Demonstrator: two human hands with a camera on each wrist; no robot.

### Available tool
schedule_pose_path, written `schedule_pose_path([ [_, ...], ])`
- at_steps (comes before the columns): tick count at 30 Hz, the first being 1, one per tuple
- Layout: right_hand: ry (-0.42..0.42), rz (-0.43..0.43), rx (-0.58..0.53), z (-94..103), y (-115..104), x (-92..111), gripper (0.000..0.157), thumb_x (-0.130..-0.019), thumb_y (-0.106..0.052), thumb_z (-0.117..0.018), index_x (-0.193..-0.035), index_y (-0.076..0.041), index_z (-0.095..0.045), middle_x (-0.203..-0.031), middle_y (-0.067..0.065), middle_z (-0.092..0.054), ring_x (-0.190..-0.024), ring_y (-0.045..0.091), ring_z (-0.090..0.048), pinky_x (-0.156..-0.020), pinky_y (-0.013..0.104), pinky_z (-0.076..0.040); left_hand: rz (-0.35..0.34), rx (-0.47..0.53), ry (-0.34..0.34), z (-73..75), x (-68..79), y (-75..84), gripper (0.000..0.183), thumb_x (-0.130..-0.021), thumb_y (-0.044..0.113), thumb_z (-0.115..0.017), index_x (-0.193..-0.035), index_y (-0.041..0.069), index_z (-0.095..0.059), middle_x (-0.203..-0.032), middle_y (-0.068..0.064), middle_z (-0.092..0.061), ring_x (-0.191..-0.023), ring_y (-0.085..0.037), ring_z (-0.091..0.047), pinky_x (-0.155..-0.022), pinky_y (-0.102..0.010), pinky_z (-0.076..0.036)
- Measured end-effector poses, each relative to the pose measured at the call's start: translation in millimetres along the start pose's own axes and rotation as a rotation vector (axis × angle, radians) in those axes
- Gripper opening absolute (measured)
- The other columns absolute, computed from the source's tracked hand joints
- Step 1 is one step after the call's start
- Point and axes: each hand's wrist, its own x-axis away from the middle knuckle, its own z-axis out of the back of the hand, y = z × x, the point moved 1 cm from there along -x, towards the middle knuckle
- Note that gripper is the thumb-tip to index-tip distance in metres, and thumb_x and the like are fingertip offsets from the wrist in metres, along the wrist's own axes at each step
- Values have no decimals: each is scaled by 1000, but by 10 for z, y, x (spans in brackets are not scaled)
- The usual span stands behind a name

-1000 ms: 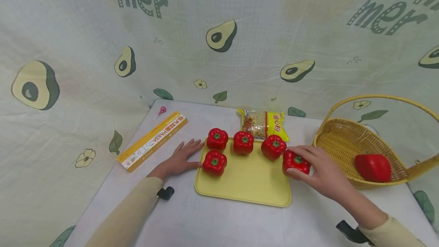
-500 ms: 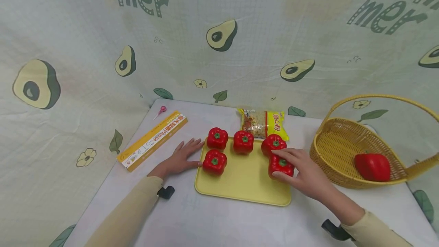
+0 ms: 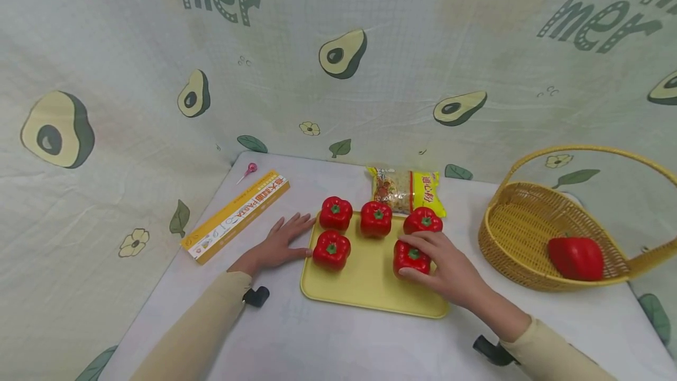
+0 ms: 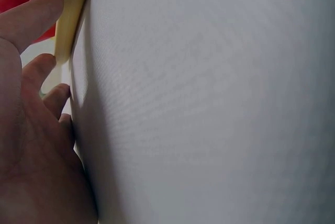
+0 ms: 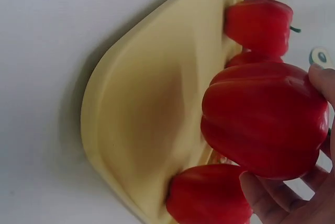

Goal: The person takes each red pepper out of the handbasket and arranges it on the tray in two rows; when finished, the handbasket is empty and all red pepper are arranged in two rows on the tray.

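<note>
My right hand [image 3: 444, 266] grips a red bell pepper [image 3: 409, 258] over the right half of the yellow tray [image 3: 365, 293]. In the right wrist view this bell pepper [image 5: 264, 119] hangs just above the tray, thumb on one side and fingers on the other. My left hand [image 3: 275, 246] lies spread on the table, its thumb and fingertips at the tray's left edge [image 4: 73, 14]. Beside that thumb sits a front-left bell pepper [image 3: 331, 250]. Along the tray's back stand a left bell pepper [image 3: 335, 214], a middle one and a right bell pepper [image 3: 423, 220].
A wicker basket [image 3: 508, 251] with a tall handle stands at the right, holding one red bell pepper [image 3: 575, 258]. Behind the tray lies a yellow bag of pasta [image 3: 407, 190]. To the left are a pasta box [image 3: 238, 216] and a pink lollipop [image 3: 251, 167].
My right hand has carried the bell pepper leftward from the tray's right edge to over its right half. My left hand has stayed where it was.
</note>
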Motion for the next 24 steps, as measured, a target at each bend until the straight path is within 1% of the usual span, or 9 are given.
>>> schedule_pose_path([
  [5, 2, 15, 5, -67, -49, -49, 64, -83, -55, -79, -139, -29, -63, -142, 5, -55, -130, 30, -50, -93, 55, -55, 15, -14, -10, -6, -11, -13, 86, -91, 54, -69, -162, 34, -26, -169, 5, -20, -157, -23, -3, -125, -51, 6],
  [8, 12, 40, 9, -105, -76, -79, 62, -84, -54, -79, -139, -30, -63, -142, 5, -56, -129, 30, -50, -93, 56, -55, 11, -10, -10, -3, -7, 3, 85, -92, 53, -69, -162, 32, -27, -169, 3, -20, -157, -25, -3, -124, -53, 5],
  [13, 16, 59, 6, -173, -125, -139, 63, -83, -53, -81, -139, -31, -63, -138, 2, -57, -127, 26, -51, -93, 54, -55, 3, -4, -9, 8, 12, 33, 84, -92, 52, -69, -162, 30, -28, -169, 1, -21, -157, -26, -4, -124, -54, 5],
  [18, 16, 88, -10, -248, -180, -200, 64, -82, -52, -81, -139, -29, -63, -135, -2, -58, -124, 22, -51, -92, 49, -56, 3, -4, -5, 13, 23, 43, 84, -92, 51, -69, -162, 31, -28, -169, 1, -21, -157, -26, -4, -124, -54, 6],
  [24, 5, 115, -8, -344, -216, -256, 65, -82, -52, -81, -141, -31, -62, -135, -4, -59, -120, 17, -51, -88, 40, -57, 2, -5, -8, 10, 16, 39, 84, -92, 52, -68, -162, 30, -28, -169, 1, -20, -157, -27, -3, -124, -54, 6],
])
